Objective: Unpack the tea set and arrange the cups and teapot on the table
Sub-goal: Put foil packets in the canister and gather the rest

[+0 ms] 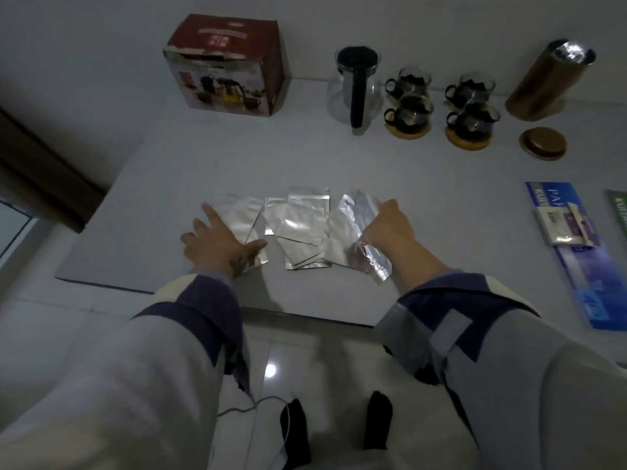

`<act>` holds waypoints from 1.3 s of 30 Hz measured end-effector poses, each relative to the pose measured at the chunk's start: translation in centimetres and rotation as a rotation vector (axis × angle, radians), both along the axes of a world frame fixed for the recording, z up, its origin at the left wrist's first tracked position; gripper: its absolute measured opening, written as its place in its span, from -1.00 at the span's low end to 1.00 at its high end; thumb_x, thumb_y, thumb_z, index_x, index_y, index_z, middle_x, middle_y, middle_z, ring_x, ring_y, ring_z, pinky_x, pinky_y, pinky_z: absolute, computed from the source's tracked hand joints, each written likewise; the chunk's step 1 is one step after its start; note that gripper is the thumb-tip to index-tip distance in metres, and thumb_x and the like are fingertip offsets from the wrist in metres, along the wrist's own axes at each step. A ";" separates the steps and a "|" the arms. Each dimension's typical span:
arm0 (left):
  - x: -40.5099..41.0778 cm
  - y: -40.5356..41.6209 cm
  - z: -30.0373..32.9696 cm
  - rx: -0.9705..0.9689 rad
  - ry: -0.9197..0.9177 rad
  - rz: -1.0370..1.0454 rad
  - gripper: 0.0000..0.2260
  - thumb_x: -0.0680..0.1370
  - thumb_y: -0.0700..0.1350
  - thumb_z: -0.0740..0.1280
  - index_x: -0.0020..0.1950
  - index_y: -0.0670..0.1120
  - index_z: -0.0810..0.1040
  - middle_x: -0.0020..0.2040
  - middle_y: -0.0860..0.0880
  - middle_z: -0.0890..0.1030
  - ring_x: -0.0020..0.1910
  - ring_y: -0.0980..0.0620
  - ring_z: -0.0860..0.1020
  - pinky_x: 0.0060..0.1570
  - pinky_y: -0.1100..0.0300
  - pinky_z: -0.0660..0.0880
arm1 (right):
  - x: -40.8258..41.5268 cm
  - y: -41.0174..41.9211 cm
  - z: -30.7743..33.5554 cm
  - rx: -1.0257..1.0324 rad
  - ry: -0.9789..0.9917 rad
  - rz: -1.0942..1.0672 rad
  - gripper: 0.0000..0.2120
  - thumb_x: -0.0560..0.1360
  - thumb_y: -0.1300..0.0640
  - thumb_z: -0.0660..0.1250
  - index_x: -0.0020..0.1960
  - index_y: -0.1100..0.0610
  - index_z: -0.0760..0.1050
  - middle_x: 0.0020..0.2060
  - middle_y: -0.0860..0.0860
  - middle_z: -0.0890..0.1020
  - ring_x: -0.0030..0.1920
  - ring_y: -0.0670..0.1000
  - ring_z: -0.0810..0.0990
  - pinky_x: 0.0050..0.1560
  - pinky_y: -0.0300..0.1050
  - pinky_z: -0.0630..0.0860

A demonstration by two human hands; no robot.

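The left hand (217, 239) lies spread flat on a foil packet (242, 222); the right hand (386, 228) pinches another foil pouch (349, 239). Far back on the grey table (169, 198) stand the teapot (356, 86), four cups (441, 100) and the box (227, 66).

Pretty dim room, light low overall. Plain pale wall (101, 62) behind grey surface (424, 205). Glossy light floor tiles (68, 320) below, bright lamp glare spot (270, 369) reflected on them. Dark brown wooden trim (37, 171) far left, sliver of glass pane (12, 228) beside it. White cable (244, 407) trailing across floor.
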State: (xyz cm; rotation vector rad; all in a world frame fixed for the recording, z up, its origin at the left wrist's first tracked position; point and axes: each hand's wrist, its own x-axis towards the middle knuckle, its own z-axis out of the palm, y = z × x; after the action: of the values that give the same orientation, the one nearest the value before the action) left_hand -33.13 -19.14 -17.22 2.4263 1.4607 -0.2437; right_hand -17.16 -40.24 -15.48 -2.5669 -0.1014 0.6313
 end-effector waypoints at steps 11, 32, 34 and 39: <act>0.2 -0.7 0.4 -0.027 -0.166 -0.077 -0.65 0.55 0.01 0.31 0.25 -0.16 0.44 0.17 -0.23 0.50 0.19 -0.22 0.44 0.05 -0.08 0.47 | -0.1 -1.4 4.6 0.174 0.005 -0.192 -0.60 0.39 0.23 0.48 0.17 0.31 0.49 0.08 0.18 0.60 0.12 0.20 0.59 0.06 -0.04 0.52; 4.7 -3.1 1.0 -0.083 -0.483 -0.485 -0.77 0.55 -0.10 0.29 0.11 -0.21 0.56 0.07 -0.22 0.54 0.09 -0.22 0.51 0.00 0.08 0.40 | -4.5 6.1 -0.4 0.453 0.150 -0.235 -0.24 0.20 0.06 0.46 0.34 0.03 0.24 0.17 0.06 0.55 0.10 0.16 0.59 0.11 0.13 0.58; 4.4 -3.3 0.0 -0.076 -0.332 -0.500 -0.63 0.56 0.08 0.27 0.28 -0.10 0.48 0.23 -0.14 0.45 0.23 -0.18 0.40 0.12 0.00 0.38 | -4.0 5.9 -0.3 0.479 0.188 -0.270 -0.22 0.21 0.08 0.45 0.37 0.02 0.20 0.18 0.08 0.55 0.12 0.14 0.59 0.15 0.10 0.57; 3.7 -3.5 -0.3 0.013 -0.112 -0.571 -0.53 0.62 0.22 -0.09 0.45 0.08 0.24 0.37 -0.06 0.29 0.28 -0.16 0.27 0.21 -0.06 0.26 | -3.0 6.6 1.2 0.478 0.225 -0.346 -0.40 0.45 0.11 0.25 0.45 0.20 0.20 0.24 0.13 0.49 0.15 0.16 0.53 0.03 -0.12 0.45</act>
State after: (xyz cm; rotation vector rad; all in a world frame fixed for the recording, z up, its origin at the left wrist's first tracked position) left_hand -29.48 -22.65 -17.49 2.7632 0.6966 -0.2122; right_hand -20.15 -33.65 -14.31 -1.9779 0.2363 0.6618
